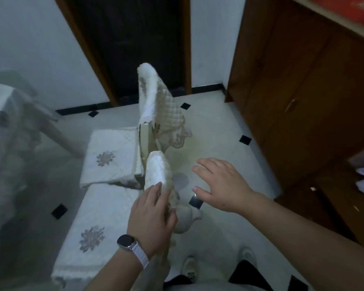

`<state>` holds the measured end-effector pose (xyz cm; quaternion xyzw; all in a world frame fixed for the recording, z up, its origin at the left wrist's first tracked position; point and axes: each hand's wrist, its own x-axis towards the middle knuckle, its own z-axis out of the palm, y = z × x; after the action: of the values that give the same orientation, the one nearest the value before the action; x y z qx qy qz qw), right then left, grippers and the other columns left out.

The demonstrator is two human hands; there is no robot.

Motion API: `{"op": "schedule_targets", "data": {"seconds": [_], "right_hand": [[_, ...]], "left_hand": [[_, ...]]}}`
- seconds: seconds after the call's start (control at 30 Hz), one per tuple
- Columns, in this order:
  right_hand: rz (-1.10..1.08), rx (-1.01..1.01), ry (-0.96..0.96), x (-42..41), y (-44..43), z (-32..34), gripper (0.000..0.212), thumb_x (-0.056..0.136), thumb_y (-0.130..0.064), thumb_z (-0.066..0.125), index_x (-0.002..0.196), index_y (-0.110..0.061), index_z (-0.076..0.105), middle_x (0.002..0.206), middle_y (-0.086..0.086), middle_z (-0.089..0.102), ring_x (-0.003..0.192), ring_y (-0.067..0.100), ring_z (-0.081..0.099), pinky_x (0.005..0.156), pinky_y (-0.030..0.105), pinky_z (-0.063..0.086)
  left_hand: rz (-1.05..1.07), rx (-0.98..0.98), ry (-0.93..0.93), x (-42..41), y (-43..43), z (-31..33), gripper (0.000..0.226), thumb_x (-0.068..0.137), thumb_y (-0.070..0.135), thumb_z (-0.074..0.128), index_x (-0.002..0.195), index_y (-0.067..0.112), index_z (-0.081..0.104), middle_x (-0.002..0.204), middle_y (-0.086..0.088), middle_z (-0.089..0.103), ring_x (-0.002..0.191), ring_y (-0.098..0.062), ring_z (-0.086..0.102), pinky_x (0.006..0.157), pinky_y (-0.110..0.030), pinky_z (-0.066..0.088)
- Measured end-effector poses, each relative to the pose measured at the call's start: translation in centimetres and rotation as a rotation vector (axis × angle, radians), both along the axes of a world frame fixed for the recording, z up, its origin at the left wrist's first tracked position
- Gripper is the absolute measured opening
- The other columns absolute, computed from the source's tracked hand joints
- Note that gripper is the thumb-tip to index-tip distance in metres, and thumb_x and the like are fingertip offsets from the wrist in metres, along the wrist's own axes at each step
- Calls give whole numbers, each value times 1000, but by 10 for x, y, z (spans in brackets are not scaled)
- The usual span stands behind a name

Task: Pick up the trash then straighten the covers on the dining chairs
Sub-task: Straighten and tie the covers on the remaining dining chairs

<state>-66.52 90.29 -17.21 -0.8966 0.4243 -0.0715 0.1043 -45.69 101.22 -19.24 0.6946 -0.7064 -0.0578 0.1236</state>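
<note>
The near back cover (158, 169) was white with a quilted diamond pattern. The far back cover (153, 95) was white on one face and cream and diamond-quilted on the other, with beige lace trim. The near seat cover (105, 217) and far seat cover (111, 152) were white, each with a faded pink-grey flower motif. The floor (223, 127) was white tile set with small black diamonds, edged by black skirting (82, 109). The cabinet (303, 80) was warm brown wood. The door (135, 38) was near black in a brown frame. The watch (125, 242) had a dark face and a pale lilac band.
</note>
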Motion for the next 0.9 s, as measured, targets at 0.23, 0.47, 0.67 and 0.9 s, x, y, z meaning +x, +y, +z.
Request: {"op": "schedule_targets", "data": {"seconds": [0.23, 0.47, 0.67, 0.9], "right_hand": [[373, 40, -18, 34, -64, -20, 57, 86, -60, 45, 128, -24, 56, 133, 4, 57, 121, 25, 53, 97, 40, 44], [711, 73, -21, 49, -106, -18, 60, 87, -60, 39, 130, -21, 56, 136, 7, 54, 127, 26, 48, 103, 40, 39], [919, 83, -19, 60, -117, -15, 58, 89, -58, 42, 136, -23, 49, 144, 4, 46, 133, 23, 40, 108, 40, 31], [1111, 50, 79, 93, -113, -16, 63, 92, -60, 43, 145, -26, 36, 153, 1, 33, 141, 20, 26, 115, 39, 19]], "left_hand": [[259, 37, -24, -19, 1, -1, 50, 79, 39, 55, 122, 14, 61, 127, -10, 59, 112, -28, 58, 90, -38, 51], [515, 106, -15, -51, -4, -5, 54, 80, 35, 56, 131, 18, 51, 133, -11, 55, 111, -29, 58, 85, -42, 53], [730, 21, 22, -74, 0, -3, 50, 81, 34, 57, 129, 18, 56, 128, -6, 59, 109, -25, 58, 86, -39, 53], [916, -35, 40, -83, 30, -11, 54, 80, 48, 61, 126, 20, 56, 115, -1, 65, 98, -22, 61, 81, -35, 53]]}}
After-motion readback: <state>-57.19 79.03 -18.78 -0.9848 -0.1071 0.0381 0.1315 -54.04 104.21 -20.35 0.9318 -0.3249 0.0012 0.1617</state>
